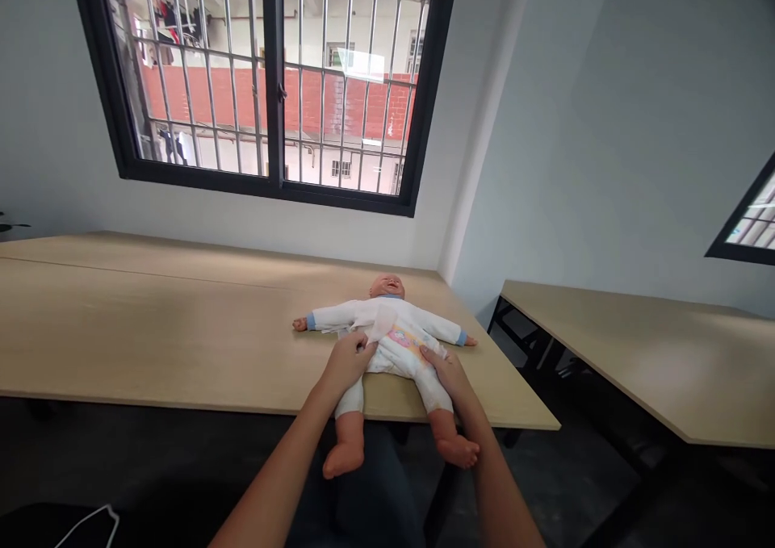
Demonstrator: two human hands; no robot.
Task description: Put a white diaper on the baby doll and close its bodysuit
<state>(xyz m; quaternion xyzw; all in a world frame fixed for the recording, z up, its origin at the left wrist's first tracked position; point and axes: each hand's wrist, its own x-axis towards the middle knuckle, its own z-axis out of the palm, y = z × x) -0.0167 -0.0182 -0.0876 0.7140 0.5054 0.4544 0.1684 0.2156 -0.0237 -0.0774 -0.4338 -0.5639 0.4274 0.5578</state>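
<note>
A baby doll (387, 286) in a white outfit with blue cuffs lies on its back on the wooden table (182, 330), arms spread, bare feet hanging past the front edge. Round its hips is a white diaper (393, 357) with a coloured front band. My left hand (353, 361) pinches a pale, thin flap (383, 322) at the diaper's left side. At the diaper's right side, my right hand (445, 368) rests with its thumb on the front and its fingers curled behind; what those fingers grip is hidden.
A second table (654, 354) stands to the right, across a gap from the first. Behind the doll are a wall and a barred window (275, 88). A white cable (90, 520) shows at the lower left.
</note>
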